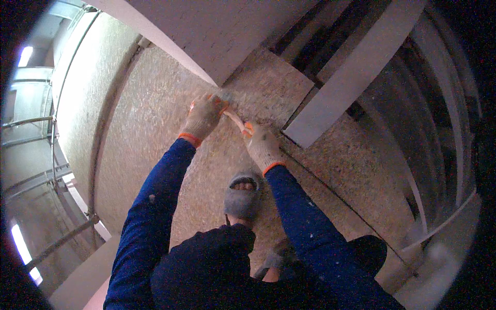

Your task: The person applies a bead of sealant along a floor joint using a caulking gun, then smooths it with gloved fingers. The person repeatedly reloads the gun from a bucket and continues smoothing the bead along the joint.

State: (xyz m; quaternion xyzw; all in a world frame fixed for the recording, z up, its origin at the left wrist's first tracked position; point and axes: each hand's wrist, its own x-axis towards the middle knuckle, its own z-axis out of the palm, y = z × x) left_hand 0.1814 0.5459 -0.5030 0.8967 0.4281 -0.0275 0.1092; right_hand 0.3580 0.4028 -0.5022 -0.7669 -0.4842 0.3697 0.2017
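Observation:
My left hand [205, 114], in a whitish work glove with orange trim, is closed round the far end of a slim, pale, slightly curved stick-like handle [235, 119]. Lower down, my right hand [262, 143], gloved alike, wraps the handle's near end. Whatever the handle joins is blurred and hidden by my left glove. Both hands are low over a rough, speckled brownish floor [206, 170]. Just beyond my left glove comes down the lower corner of a large pale slab [209, 46].
A pale flat beam [356, 77] slants in from the upper right, before dark slatted parts. A thin dark line [341, 199] crosses the floor to the lower right. My slippered foot [243, 194] stands beneath my arms. Metal rails [54, 129] run along the left.

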